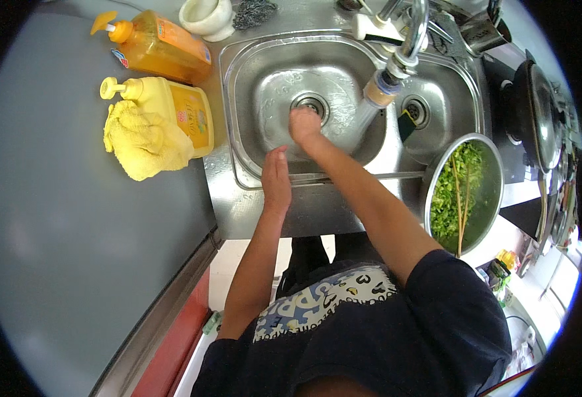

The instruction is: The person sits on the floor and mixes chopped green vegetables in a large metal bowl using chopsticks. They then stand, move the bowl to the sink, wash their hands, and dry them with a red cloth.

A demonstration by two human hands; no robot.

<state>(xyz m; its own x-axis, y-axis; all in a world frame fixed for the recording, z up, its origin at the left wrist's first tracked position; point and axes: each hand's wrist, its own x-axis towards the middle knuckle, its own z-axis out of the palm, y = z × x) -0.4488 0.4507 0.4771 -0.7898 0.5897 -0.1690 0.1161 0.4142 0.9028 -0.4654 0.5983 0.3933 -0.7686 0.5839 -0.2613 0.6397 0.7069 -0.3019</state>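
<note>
My right hand (305, 125) hangs over the large left basin of the steel sink (251, 99), just in front of its drain (324, 105). Its fingers are curled, and their inner side is hidden from me. Over the basin's front rim is my left hand (276, 179), seen edge-on, fingers straight and nothing visible in it. Water (362, 123) runs from the faucet's filter nozzle (381, 90) into the same basin, to the right of my right hand.
A steel bowl (492, 198) of chopped greens (445, 206) with chopsticks (461, 213) stands at the right. A sponge (407, 126) lies in the small basin (450, 84). On the left are two pump bottles (147, 42), a yellow cloth (144, 139) and a stone mortar (206, 19).
</note>
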